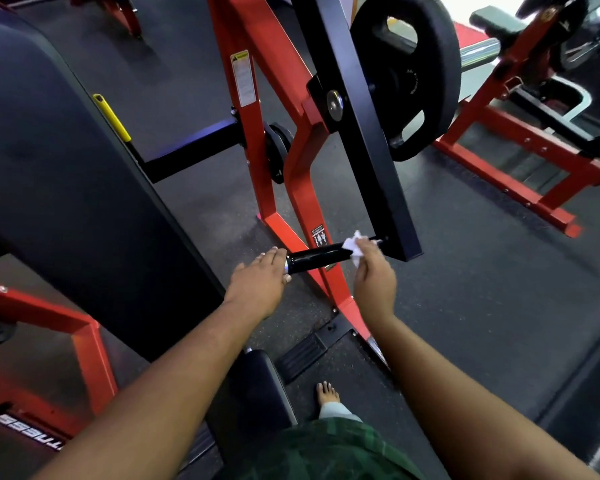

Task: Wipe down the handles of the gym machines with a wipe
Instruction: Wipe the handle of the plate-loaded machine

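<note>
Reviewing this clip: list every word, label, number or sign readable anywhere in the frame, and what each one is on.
"...TNESS", upside down and cut off: white lettering on the machine frame, lower left.
Warning label on the red upright: yellow header with a triangle, text too small to read.
Pictogram sticker on the red leg: figures visible, text unreadable.
Embossed marking on the weight plate: too blurred to read.

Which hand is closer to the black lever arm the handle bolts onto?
Right. The right hand presses the wipe on the handle beside the lever arm; the left hand grips the handle's free end.
</note>
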A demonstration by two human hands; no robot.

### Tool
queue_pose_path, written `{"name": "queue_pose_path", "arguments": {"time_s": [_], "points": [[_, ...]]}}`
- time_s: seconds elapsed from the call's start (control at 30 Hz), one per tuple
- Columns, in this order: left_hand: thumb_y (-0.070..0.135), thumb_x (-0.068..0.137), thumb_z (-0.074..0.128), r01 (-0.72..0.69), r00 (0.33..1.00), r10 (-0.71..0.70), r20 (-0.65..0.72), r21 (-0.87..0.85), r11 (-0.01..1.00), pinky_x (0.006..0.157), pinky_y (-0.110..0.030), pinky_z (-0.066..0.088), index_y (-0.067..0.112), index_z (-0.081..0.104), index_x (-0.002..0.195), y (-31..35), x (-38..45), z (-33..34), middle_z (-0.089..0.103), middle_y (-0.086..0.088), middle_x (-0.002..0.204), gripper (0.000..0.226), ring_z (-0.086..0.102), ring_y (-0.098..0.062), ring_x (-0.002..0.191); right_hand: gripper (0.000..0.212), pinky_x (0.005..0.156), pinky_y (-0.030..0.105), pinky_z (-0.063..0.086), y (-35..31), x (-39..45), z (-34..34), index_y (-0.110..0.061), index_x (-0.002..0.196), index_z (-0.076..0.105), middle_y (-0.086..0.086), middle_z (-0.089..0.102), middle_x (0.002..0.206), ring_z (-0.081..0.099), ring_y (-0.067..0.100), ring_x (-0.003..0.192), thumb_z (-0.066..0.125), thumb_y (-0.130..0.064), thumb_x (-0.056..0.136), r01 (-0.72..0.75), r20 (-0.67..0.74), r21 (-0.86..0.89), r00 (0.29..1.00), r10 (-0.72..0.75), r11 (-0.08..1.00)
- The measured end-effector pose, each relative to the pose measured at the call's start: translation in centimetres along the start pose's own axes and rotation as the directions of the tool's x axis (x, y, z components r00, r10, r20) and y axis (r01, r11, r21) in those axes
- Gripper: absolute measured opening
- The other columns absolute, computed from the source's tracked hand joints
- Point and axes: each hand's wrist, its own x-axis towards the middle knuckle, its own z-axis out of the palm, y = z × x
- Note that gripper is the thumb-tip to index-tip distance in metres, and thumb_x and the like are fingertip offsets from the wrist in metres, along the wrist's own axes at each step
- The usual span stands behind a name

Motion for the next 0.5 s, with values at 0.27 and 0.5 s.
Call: {"name": "queue_pose_path", "arguments": {"time_s": [0.27, 0.5], "points": [[0.047, 0.106, 0.043, -0.079, 0.997, 0.079, 0.007, 0.148, 0.986, 0.101, -0.046, 0.046, 0.013, 0.034, 0.148, 1.2, 1.7, -0.5, 0.05, -0.006, 0.144, 0.055, 0.053, -0.025, 0.129, 0.043, 0.118, 0.037, 0.037, -3.1, -1.5, 4.3, -0.013, 0.141, 0.06, 0.01, 0.05, 0.152, 0.043, 0.022, 0.144, 0.049, 0.001, 0.102, 0.057, 0.163, -0.051, 0.985, -0.048, 0.997], [0.041, 0.107, 0.044, -0.074, 0.997, 0.073, 0.025, 0.037, 0.997, 0.092, -0.045, 0.046, 0.015, 0.036, 0.145, 1.1, 2.2, 0.0, 0.049, -0.006, 0.135, 0.046, 0.056, -0.027, 0.121, 0.039, 0.112, 0.028, 0.042, -4.6, -2.7, -0.1, -0.017, 0.136, 0.064, 0.0, 0.065, 0.137, 0.058, 0.01, 0.129, 0.049, -0.005, 0.102, 0.099, 0.193, 0.201, 0.971, -0.138, 0.975]]}}
